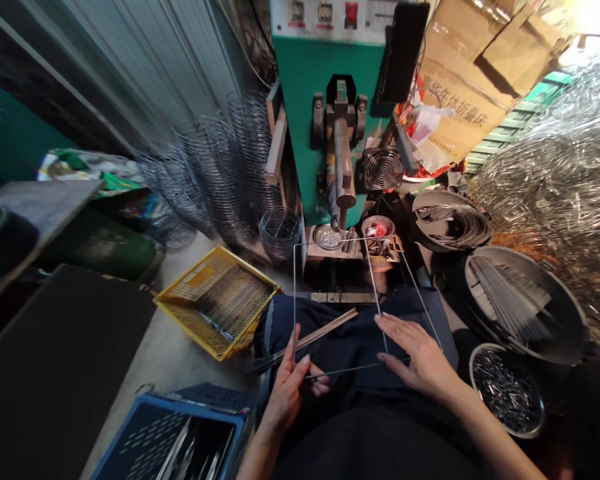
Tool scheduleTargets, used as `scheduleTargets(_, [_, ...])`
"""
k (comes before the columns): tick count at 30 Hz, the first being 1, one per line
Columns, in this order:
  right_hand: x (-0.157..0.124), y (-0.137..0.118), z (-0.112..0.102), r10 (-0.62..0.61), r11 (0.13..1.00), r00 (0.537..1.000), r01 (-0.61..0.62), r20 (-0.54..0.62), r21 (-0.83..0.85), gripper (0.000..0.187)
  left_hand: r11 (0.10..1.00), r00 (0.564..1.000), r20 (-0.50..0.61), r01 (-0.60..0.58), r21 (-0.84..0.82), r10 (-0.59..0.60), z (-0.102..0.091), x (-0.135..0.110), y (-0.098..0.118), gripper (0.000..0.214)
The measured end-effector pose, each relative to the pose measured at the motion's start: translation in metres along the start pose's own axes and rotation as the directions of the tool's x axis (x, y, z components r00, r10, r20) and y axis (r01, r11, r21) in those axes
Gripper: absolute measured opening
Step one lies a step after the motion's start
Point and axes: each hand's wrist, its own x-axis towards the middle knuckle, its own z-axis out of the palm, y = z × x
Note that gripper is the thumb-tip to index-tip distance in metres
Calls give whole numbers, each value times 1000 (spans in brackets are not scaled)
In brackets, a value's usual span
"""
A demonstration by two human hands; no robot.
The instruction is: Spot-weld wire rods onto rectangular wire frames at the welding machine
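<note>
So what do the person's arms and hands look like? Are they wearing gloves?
No gloves! The grip on each side is just bare fingers and a thumb, on the left hand and the right hand. The left forearm and right forearm look bare too: no sleeves or watch show. The clothes over the body are dark.

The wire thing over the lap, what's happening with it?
A person has a thin wire frame up over their lap. Their left hand holds it near one corner, and their right hand touches it on the other side. Loose rods lie across the lap. A green machine stands in front, and a yellow basket is to the left.
</note>
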Motion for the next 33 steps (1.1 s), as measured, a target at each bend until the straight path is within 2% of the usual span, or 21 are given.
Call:
scheduleTargets(7, [15,-17,18,-86,996,994,83,73,41,57,1000,999,28,29,2,-29,3,1,-1,90])
scheduleTargets(10, [14,-15,22,-94,995,990,93,103,21,56,1000,999,25,21,1,-21,4,1,1,90])
scheduleTargets(12, [7,-7,20,-39,998,995,43,92,-37,53,1000,1000,15,17,0,-17,3,0,1,89])
scheduleTargets(16, [-7,13,14,145,972,987,-154,-63,-175,46,1000,1000,14,25,8,-25,-1,2,1,91])
scheduleTargets(18, [-6,12,14,160,969,983,-173,-85,-175,46,1000,1000,21,22,9,-23,-1,4,0,92])
scheduleTargets(22, [14,-13,27,34,999,998,-32,56,-40,51,999,999,49,25,-27,-24,4,7,-3,94])
scheduleTargets(25, [27,-30,35,-103,990,983,86,150,115,59,997,996,77,42,-60,-37,6,7,-5,94])
scheduleTargets(27, [27,-33,33,-137,982,978,113,155,153,59,997,997,66,39,-65,-34,4,5,-6,94])
scheduleTargets(33, [8,-12,21,-61,995,997,56,54,85,58,999,1000,1,-1,-40,1,-2,-2,0,91])
